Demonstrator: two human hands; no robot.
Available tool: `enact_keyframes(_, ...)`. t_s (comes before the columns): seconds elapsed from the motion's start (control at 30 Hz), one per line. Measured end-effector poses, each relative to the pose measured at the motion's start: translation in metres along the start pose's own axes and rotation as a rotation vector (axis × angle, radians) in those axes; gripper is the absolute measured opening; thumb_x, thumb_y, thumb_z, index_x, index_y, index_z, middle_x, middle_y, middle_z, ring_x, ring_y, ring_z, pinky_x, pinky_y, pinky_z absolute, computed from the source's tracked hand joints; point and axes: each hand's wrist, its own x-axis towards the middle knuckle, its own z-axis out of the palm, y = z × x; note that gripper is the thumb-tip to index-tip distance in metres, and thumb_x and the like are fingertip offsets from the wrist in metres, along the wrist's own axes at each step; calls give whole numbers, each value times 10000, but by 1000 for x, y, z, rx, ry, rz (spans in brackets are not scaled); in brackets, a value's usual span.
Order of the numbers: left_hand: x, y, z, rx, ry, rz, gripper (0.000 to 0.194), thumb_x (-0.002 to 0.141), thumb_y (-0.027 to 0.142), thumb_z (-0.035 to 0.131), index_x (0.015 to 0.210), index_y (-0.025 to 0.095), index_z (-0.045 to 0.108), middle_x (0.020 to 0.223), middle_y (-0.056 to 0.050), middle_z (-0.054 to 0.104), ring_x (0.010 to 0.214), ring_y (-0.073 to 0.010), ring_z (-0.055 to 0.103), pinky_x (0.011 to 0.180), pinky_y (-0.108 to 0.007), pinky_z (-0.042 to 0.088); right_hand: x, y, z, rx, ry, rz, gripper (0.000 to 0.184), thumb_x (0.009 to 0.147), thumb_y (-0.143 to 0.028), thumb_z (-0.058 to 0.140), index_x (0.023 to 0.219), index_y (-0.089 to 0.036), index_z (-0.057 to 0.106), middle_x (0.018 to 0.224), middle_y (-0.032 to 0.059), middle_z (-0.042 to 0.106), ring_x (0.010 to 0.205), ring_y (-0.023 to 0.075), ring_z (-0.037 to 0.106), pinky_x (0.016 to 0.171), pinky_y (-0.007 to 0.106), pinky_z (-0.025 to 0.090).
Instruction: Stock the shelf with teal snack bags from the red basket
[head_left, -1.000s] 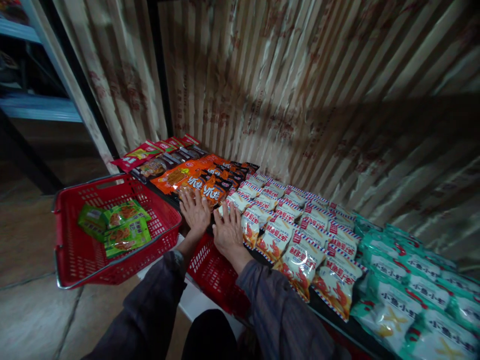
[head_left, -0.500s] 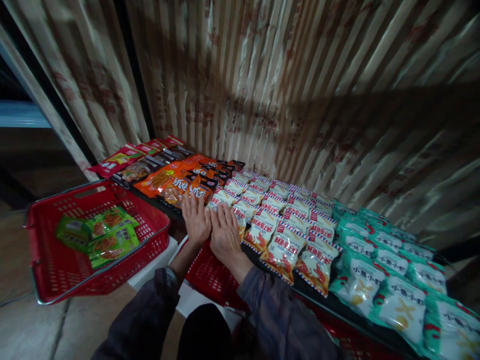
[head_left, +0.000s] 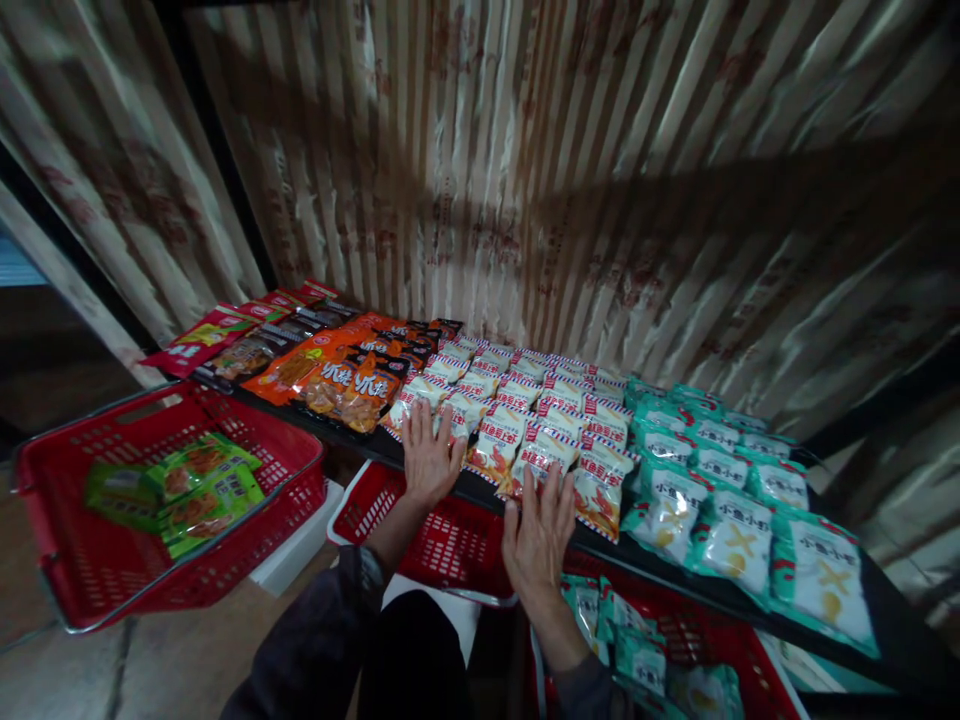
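Note:
Several rows of white snack bags (head_left: 499,432) with red lettering and striped edges lie on a dark shelf (head_left: 480,488). My left hand (head_left: 431,455) rests with fingers spread on the front bags at the left end of these rows. Further right, my right hand (head_left: 541,535) lies open against the front bags, fingers apart. Neither hand grips anything. Orange and black snack packs (head_left: 352,390) sit just left of my left hand. Teal and white snack bags (head_left: 739,535) stand in rows to the right of my right hand.
A red basket (head_left: 45,560) with several green packets (head_left: 206,490) stands at the left. Below the shelf are another red basket (head_left: 457,550) and one holding teal bags (head_left: 637,650). Red snack bags (head_left: 199,335) lie at the shelf's left end, before a corrugated wall (head_left: 487,180).
My hands were side by side at the left end of the white bags. They have moved apart, the right hand going further right along the front row. The view has shifted rightward.

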Motion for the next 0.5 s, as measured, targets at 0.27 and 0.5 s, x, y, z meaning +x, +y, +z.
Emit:
enact_keyframes(0.27,-4,8,12,-11,-80,28,537,934,357,442,1442,184,430,1554,-149,321,1471,-334,188,1156,-577,215,6,2,14,21,-99,-13,487,966,-250,412,1453,-245,415,1629,105,108,1489,339,54,1120,601,235)
enact_keyframes(0.5,-6,6,16,-35,-85,-31,516,941,286,399,1437,146,433,1536,-175,346,1459,-318,236,1148,-537,264,11,5,10,18,-114,-44,485,950,-191,431,1430,-251,451,1612,96,196,1492,307,51,1144,567,203)
